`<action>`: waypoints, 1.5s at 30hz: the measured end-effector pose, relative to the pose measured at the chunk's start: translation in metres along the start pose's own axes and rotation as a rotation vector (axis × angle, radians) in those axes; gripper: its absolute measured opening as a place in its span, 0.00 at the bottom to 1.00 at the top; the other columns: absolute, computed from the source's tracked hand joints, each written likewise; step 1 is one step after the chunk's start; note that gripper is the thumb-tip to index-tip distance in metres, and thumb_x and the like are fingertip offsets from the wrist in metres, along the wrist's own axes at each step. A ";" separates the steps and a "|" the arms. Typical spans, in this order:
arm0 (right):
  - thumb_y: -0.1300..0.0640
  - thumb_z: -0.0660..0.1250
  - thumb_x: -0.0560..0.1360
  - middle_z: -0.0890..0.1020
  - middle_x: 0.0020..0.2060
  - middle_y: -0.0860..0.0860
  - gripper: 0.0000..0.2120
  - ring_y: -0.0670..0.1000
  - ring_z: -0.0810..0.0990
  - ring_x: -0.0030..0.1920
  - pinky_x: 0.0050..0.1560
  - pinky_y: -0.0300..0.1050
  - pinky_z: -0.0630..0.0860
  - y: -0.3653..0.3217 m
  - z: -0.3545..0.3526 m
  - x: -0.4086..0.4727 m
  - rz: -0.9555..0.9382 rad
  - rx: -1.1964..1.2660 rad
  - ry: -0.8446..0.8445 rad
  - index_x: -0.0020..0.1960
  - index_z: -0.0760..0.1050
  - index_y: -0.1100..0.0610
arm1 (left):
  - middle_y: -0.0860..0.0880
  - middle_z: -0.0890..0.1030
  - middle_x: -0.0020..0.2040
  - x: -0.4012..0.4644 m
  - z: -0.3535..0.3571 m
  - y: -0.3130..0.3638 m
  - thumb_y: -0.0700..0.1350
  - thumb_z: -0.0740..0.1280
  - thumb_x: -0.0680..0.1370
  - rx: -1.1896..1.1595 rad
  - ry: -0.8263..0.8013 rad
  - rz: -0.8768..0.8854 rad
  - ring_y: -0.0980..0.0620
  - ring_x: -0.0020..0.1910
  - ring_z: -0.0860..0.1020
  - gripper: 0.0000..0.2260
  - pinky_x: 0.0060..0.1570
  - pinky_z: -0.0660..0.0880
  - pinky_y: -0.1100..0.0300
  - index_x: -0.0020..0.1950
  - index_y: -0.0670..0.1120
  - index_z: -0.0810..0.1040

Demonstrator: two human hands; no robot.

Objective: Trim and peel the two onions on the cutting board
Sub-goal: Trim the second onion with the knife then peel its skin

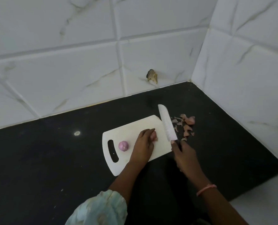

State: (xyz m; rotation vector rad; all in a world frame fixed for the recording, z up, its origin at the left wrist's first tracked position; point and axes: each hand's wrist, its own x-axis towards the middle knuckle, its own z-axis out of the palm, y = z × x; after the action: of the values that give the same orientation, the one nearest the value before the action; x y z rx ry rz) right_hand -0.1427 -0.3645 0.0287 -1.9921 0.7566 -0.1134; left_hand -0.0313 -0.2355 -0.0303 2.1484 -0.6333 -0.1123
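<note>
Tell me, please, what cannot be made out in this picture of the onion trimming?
Head view:
- Second onion: mostly under the left hand; peeled or not, cannot tell.
- Knife handle: hidden inside the right hand.
- Peels on the counter: too small and blurred to count.

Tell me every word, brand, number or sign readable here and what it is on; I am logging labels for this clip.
None: no text can be read anywhere.
Knife blade: no marking shows.
Cutting board: plain white.
Wall tiles: only marble veining.
</note>
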 end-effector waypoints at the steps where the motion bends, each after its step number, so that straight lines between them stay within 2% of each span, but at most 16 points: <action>1: 0.47 0.59 0.81 0.79 0.37 0.55 0.11 0.54 0.79 0.35 0.38 0.54 0.78 0.002 0.001 -0.002 -0.012 -0.030 0.002 0.45 0.72 0.52 | 0.47 0.76 0.66 0.001 0.001 -0.002 0.35 0.67 0.76 -0.026 0.028 -0.021 0.51 0.64 0.74 0.22 0.67 0.66 0.68 0.70 0.46 0.74; 2: 0.47 0.59 0.81 0.79 0.37 0.55 0.12 0.54 0.80 0.35 0.39 0.55 0.78 0.005 0.002 -0.003 -0.020 -0.057 0.003 0.44 0.72 0.53 | 0.48 0.77 0.64 0.002 0.003 -0.003 0.37 0.69 0.76 -0.062 0.064 -0.038 0.53 0.61 0.75 0.20 0.63 0.65 0.73 0.68 0.46 0.75; 3: 0.47 0.59 0.81 0.79 0.37 0.54 0.13 0.54 0.80 0.36 0.40 0.55 0.78 0.005 0.003 -0.004 -0.030 -0.088 0.003 0.44 0.72 0.54 | 0.50 0.78 0.62 0.002 0.004 -0.004 0.39 0.70 0.77 -0.114 0.103 -0.061 0.56 0.59 0.76 0.18 0.60 0.66 0.73 0.66 0.48 0.76; 7: 0.47 0.58 0.82 0.79 0.38 0.52 0.14 0.49 0.78 0.38 0.40 0.49 0.76 0.008 0.007 -0.001 -0.072 -0.211 0.011 0.47 0.73 0.55 | 0.56 0.81 0.56 0.001 0.014 -0.008 0.45 0.73 0.77 -0.305 0.182 -0.154 0.60 0.56 0.78 0.14 0.59 0.74 0.63 0.61 0.51 0.76; 14: 0.45 0.56 0.82 0.78 0.38 0.48 0.13 0.45 0.78 0.38 0.41 0.46 0.78 0.004 0.011 0.004 -0.160 -0.421 -0.056 0.49 0.72 0.53 | 0.59 0.79 0.54 -0.003 0.017 -0.010 0.47 0.74 0.76 -0.257 0.200 -0.176 0.61 0.54 0.78 0.15 0.55 0.76 0.63 0.58 0.53 0.72; 17: 0.45 0.54 0.82 0.78 0.39 0.48 0.13 0.45 0.78 0.38 0.39 0.44 0.77 0.003 0.009 0.004 -0.193 -0.516 -0.059 0.51 0.71 0.53 | 0.61 0.79 0.53 -0.003 0.014 -0.006 0.46 0.74 0.76 -0.250 0.190 -0.169 0.63 0.54 0.78 0.15 0.54 0.75 0.69 0.58 0.54 0.72; 21: 0.45 0.52 0.83 0.77 0.38 0.47 0.13 0.45 0.78 0.37 0.38 0.42 0.77 0.001 0.004 0.007 -0.214 -0.593 -0.108 0.54 0.69 0.52 | 0.65 0.76 0.57 -0.003 0.012 -0.003 0.47 0.73 0.77 -0.209 0.165 -0.156 0.68 0.57 0.75 0.19 0.57 0.70 0.75 0.65 0.56 0.73; 23: 0.45 0.52 0.83 0.77 0.39 0.47 0.13 0.45 0.78 0.37 0.39 0.42 0.78 0.000 0.003 0.009 -0.215 -0.608 -0.135 0.55 0.69 0.52 | 0.67 0.76 0.56 -0.004 0.012 -0.002 0.45 0.73 0.77 -0.206 0.168 -0.154 0.70 0.56 0.75 0.18 0.57 0.70 0.76 0.64 0.58 0.74; 28: 0.46 0.51 0.83 0.78 0.40 0.47 0.13 0.44 0.78 0.38 0.39 0.40 0.77 -0.004 0.000 0.013 -0.275 -0.691 -0.136 0.57 0.69 0.52 | 0.65 0.78 0.55 -0.005 0.012 -0.004 0.41 0.74 0.76 -0.253 0.165 -0.144 0.67 0.55 0.77 0.19 0.54 0.72 0.74 0.61 0.59 0.74; 31: 0.45 0.50 0.84 0.77 0.40 0.47 0.14 0.46 0.78 0.38 0.36 0.40 0.73 -0.009 0.001 0.016 -0.309 -0.746 -0.107 0.57 0.68 0.52 | 0.63 0.80 0.54 -0.004 0.015 -0.005 0.39 0.75 0.75 -0.312 0.165 -0.148 0.67 0.54 0.78 0.20 0.53 0.72 0.74 0.61 0.57 0.75; 35: 0.46 0.49 0.84 0.76 0.40 0.48 0.14 0.46 0.75 0.37 0.30 0.37 0.64 -0.011 0.004 0.019 -0.319 -0.788 -0.099 0.58 0.68 0.54 | 0.63 0.80 0.54 -0.003 0.016 -0.008 0.39 0.75 0.74 -0.339 0.162 -0.160 0.65 0.55 0.78 0.21 0.54 0.74 0.72 0.60 0.60 0.75; 41: 0.46 0.50 0.84 0.80 0.46 0.51 0.15 0.48 0.79 0.42 0.40 0.41 0.73 -0.010 0.009 0.022 -0.264 -0.749 -0.160 0.58 0.68 0.55 | 0.63 0.80 0.55 -0.004 0.016 -0.007 0.40 0.75 0.74 -0.315 0.161 -0.158 0.65 0.55 0.78 0.20 0.54 0.74 0.72 0.61 0.57 0.75; 45: 0.47 0.50 0.84 0.81 0.47 0.52 0.15 0.50 0.81 0.45 0.38 0.42 0.70 -0.014 0.007 0.028 -0.274 -0.741 -0.166 0.58 0.68 0.57 | 0.63 0.80 0.55 -0.003 0.015 -0.006 0.40 0.75 0.74 -0.302 0.154 -0.161 0.65 0.56 0.78 0.20 0.55 0.74 0.71 0.61 0.56 0.76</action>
State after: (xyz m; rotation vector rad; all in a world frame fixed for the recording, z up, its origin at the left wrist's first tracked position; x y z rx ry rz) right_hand -0.1109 -0.3693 0.0303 -2.7622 0.4396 0.2014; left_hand -0.0358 -0.2416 -0.0448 1.8909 -0.3307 -0.1199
